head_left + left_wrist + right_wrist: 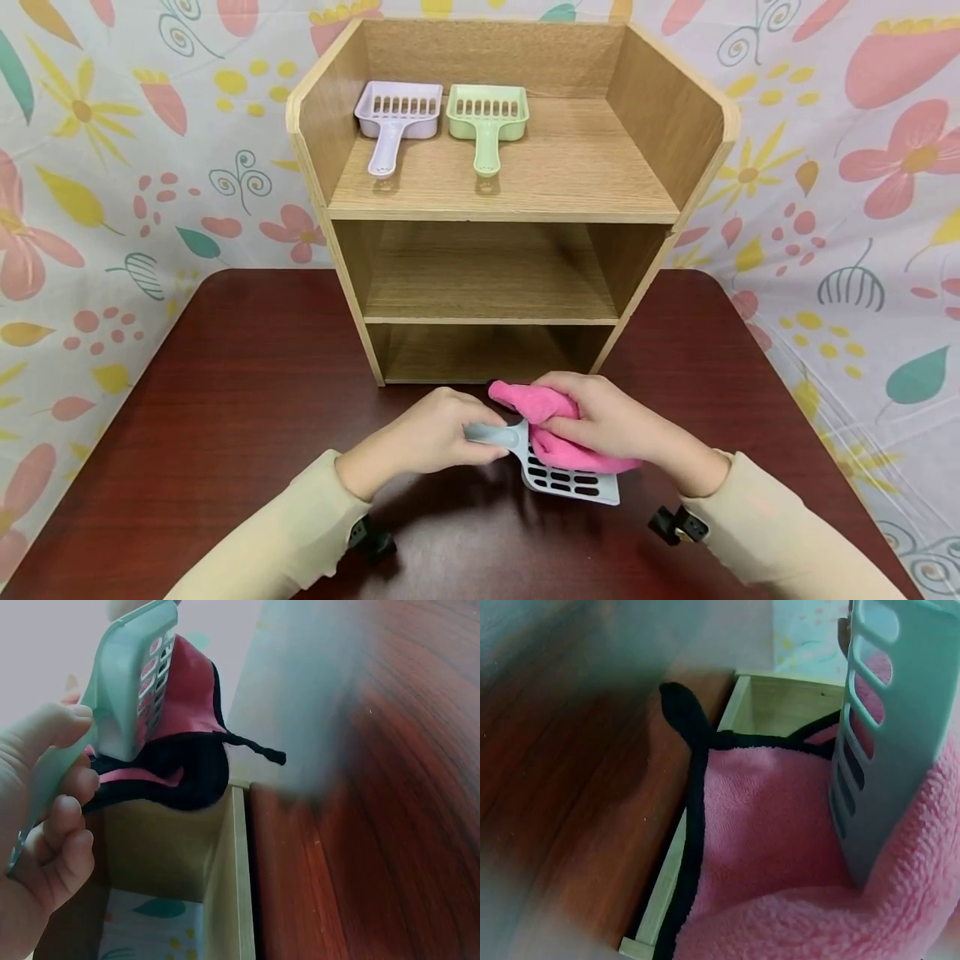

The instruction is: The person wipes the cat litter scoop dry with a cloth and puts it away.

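Note:
A light blue slotted litter scoop is held above the table in front of the shelf. My left hand grips its handle, thumb on one side and fingers curled round the other in the left wrist view. My right hand holds a bunched pink cloth against the scoop's slotted head. Black edging and a black loop show on the cloth in the right wrist view, where the fleecy fabric wraps the scoop's edge. The right fingers are partly hidden by the cloth.
A wooden shelf unit stands at the back of the dark red table. On its top board lie a lilac scoop and a green scoop, handles toward me. A patterned curtain hangs behind and at both sides.

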A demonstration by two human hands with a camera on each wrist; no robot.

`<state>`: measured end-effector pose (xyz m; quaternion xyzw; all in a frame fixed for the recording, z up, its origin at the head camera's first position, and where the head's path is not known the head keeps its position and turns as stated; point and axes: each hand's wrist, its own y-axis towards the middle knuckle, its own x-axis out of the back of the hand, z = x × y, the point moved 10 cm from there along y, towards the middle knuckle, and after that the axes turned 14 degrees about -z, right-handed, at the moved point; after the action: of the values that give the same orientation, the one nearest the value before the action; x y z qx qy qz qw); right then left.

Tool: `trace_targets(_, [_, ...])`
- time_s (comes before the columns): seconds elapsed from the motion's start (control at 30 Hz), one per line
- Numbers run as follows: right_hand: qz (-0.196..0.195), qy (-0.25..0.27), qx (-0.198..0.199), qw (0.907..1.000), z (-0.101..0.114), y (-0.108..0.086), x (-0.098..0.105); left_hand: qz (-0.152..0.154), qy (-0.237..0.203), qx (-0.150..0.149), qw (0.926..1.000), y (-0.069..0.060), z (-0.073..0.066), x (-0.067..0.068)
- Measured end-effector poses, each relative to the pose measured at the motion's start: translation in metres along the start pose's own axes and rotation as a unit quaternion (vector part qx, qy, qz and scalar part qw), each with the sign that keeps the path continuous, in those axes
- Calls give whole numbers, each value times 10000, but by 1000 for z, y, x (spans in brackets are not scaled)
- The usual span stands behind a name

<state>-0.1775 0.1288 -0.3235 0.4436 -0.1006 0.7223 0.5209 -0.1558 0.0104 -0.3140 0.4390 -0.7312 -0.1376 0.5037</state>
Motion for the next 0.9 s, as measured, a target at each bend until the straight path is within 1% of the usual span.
trace_targets(0.07, [61,-197,14,9998,0,1,-1,31,84,-61,9999,0,-1,-1])
trace_targets(0.13, [38,-460,50,9989,0,1,0,7,193,-116,9997,0,-2,0])
trace_targets(0.2, [-17,-690,79,9976,-1,1,3,-36,309,-170,9994,-1,-1,1])
trace_targets(0.27, [-84,-787,22,9969,-4,1,6,-128,359,-189,9991,-2,1,4])
trace_targets(0.37, [-236,-723,-196,9969,-11,0,13,-313,409,-223,9984,-4,5,10])
trace_targets(0.47, [-527,-525,-490,9960,-22,-3,23,-543,436,-273,9972,-5,8,17])
trace_targets(0.53, [-771,-347,-708,9939,-29,-6,28,-693,459,-309,9961,-6,9,21])
trace_targets(0.6, [-1016,-78,-992,9898,-36,-9,32,-831,452,-326,9950,-7,11,25])
trace_targets(0.67, [-1227,291,-1358,9827,-43,-13,34,-927,433,-324,9942,-8,12,27])
trace_targets(0.73, [-1415,659,-1736,9724,-50,-18,33,-1005,392,-290,9937,-9,14,29])
trace_targets(0.8, [-1573,1083,-2123,9584,-56,-23,31,-1062,347,-227,9935,-10,16,30])
trace_targets(0.9, [-1751,1636,-2583,9359,-61,-31,26,-1130,255,-104,9932,-13,18,32])
